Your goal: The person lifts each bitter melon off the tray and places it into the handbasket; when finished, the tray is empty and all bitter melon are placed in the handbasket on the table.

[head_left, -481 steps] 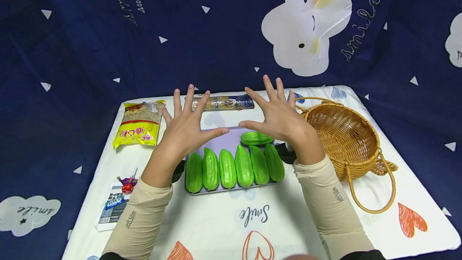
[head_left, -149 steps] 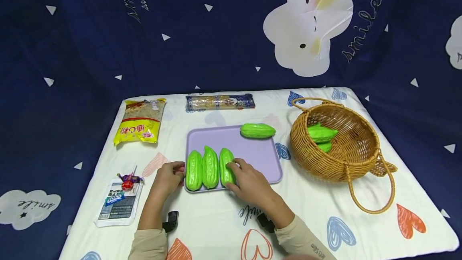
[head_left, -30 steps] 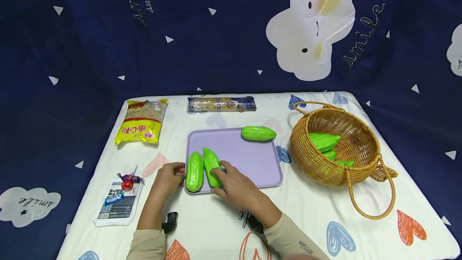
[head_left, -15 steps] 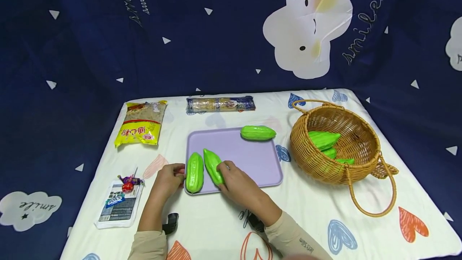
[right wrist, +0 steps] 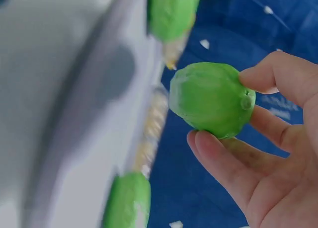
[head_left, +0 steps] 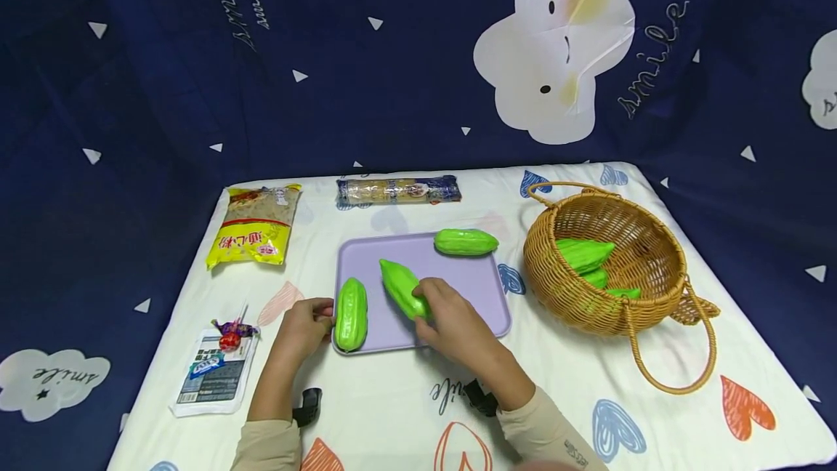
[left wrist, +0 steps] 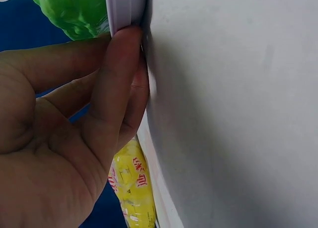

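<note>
gourd (head_left: 402,288) (glossy green, ridged) gripped by right hand (head_left: 458,325).

Green gourd lifted over the lavender tray

The glossy, ridged green gourd (head_left: 400,287) tilts, seemingly just clear of the lavender tray (head_left: 471,289); a second gourd (head_left: 351,304) lies at the tray's left edge, a third (head_left: 466,241) crosswise at its far edge.

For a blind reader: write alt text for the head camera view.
A person's right hand lifts a green gourd off a lilac tray, whose edge the left hand grips. Two more gourds lie on the tray, and others lie in a wicker basket to the right.
</note>
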Tool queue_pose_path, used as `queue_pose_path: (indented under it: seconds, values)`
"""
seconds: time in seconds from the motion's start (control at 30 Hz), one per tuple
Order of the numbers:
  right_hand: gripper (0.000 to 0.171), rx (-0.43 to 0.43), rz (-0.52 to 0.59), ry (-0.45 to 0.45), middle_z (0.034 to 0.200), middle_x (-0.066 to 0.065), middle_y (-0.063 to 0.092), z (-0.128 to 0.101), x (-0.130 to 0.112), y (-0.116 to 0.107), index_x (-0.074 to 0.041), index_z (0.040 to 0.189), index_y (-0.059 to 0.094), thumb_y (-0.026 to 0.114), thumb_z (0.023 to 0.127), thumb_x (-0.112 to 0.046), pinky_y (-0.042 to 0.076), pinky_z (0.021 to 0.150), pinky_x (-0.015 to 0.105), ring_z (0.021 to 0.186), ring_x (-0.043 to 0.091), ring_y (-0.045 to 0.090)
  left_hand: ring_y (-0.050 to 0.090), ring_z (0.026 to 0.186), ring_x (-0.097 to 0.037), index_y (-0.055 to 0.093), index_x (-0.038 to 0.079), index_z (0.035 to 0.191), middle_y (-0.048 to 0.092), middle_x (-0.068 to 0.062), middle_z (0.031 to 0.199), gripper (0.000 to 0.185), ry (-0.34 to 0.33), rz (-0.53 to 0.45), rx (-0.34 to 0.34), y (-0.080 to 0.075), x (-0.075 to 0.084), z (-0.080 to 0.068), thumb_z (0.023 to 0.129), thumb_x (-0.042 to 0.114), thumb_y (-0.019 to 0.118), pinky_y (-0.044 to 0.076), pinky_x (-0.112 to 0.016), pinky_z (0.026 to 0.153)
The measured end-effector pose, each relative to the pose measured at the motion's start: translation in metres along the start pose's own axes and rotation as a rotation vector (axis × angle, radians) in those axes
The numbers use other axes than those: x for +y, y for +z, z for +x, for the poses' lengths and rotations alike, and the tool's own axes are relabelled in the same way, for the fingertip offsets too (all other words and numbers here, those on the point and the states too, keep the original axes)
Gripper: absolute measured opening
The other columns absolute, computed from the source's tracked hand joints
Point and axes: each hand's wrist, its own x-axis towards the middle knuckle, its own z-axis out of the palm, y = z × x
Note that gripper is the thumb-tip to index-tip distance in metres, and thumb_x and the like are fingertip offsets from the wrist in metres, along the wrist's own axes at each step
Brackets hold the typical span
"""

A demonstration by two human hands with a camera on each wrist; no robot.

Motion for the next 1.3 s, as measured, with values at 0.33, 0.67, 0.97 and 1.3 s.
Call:
queue_pose_path:
  seconds: [0.33,0.67,0.97,1.3]
  values:
    - [0.04,0.433,-0.005,0.067,0.127,0.019,0.057,-0.007,0.027,-0.07,0.001,0.113,0.058,0.073,0.078,-0.007,0.059,0.079,0.041,0.101,0.032,0.063,0.062,0.073,-0.016,0.059,-0.01,0.124,0.064,-0.018,0.1,0.035,-0.001,-0.001,0.0,0.001,-0.001,0.001,0.089,-0.006,0.056,0.058,-0.028,0.061]
    - [0.037,0.76,-0.029,0.365,0.133,0.021,0.052,-0.031,0.075,-0.114,0.007,0.116,0.055,0.066,0.081,-0.002,0.056,0.085,0.049,0.116,0.037,0.055,0.063,0.075,-0.016,0.06,-0.01,0.123,0.065,-0.017,0.102,0.036,0.023,0.021,-0.004,-0.002,-0.003,0.001,0.088,-0.007,0.053,0.057,-0.026,0.061]
    - [0.038,0.724,-0.102,0.513,0.126,0.023,0.05,-0.04,0.093,-0.112,0.0,0.118,0.056,0.067,0.083,-0.009,0.05,0.084,0.057,0.111,0.043,0.054,0.063,0.076,-0.015,0.059,-0.01,0.123,0.066,-0.018,0.102,0.035,0.015,0.03,-0.007,-0.003,-0.001,0.002,0.088,-0.005,0.055,0.057,-0.026,0.062]
    - [0.036,0.647,-0.112,0.575,0.132,0.02,0.047,-0.04,0.092,-0.114,0.001,0.116,0.056,0.067,0.085,-0.016,0.047,0.091,0.056,0.117,0.041,0.051,0.062,0.074,-0.014,0.059,-0.01,0.124,0.066,-0.018,0.103,0.036,0.008,0.032,-0.009,-0.002,0.001,0.0,0.089,-0.005,0.055,0.056,-0.025,0.061]
